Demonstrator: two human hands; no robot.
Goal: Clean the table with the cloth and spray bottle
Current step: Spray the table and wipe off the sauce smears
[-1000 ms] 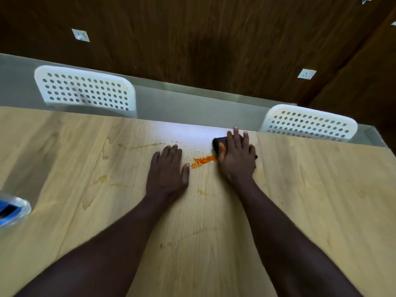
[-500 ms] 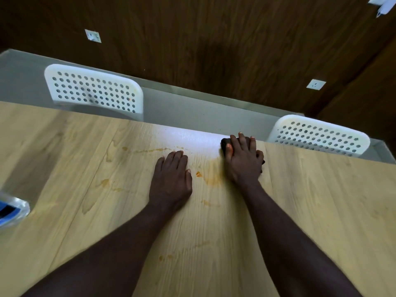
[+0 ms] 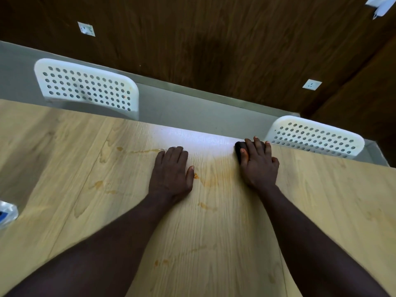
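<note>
Far left, at the near edge of the wooden surface (image 3: 64, 211): a clear plastic object (image 3: 7, 212) with a blue part, cropped by the frame. It may be the spray bottle; cannot confirm.

Orange streaks (image 3: 98, 185) lie near it on the wood.

Left hand (image 3: 171, 174): flat on the surface, fingers straight, grasping nothing, bracing.

Between my hands: a faint orange smear (image 3: 214, 179).

Right hand (image 3: 258, 166): fingers extended and spread, pressing the dark cloth (image 3: 238, 146) down close to the far edge. The cloth is mostly hidden under the palm.

Step in hand, as I judge it: wiping the central spill.

Next move calls for drawing the cloth back across the smear under firm pressure, then on to the streaks at left and the orange spots (image 3: 160, 262) nearer me. These look dried, so probably spray first.
</note>
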